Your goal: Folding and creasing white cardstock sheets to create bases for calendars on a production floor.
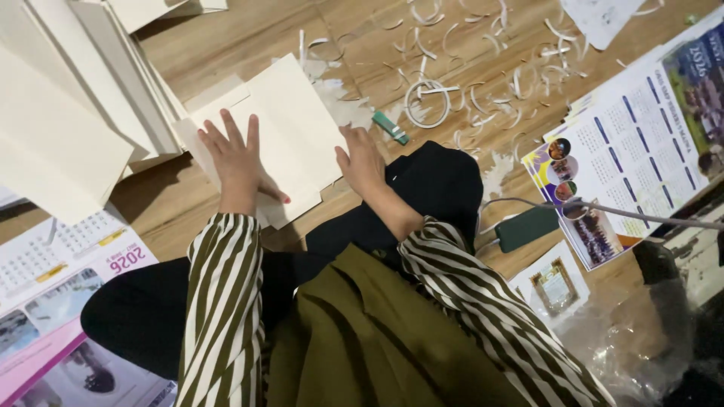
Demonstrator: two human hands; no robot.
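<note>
My left hand (237,158) lies flat, fingers spread, on a cream cardboard sheet (290,124) on the wooden floor. My right hand (360,160) presses on the same sheet's right edge with fingers together. Both arms wear olive and white striped sleeves. A second cream sheet shows partly under the top one. A small green cutter (391,126) lies just beyond my right hand.
A stack of cream boards (68,98) leans at the left. White paper strips (467,68) litter the floor ahead. Printed calendars lie at right (641,143) and lower left (60,279). A dark green power pack (526,228) with a cable sits by my right arm.
</note>
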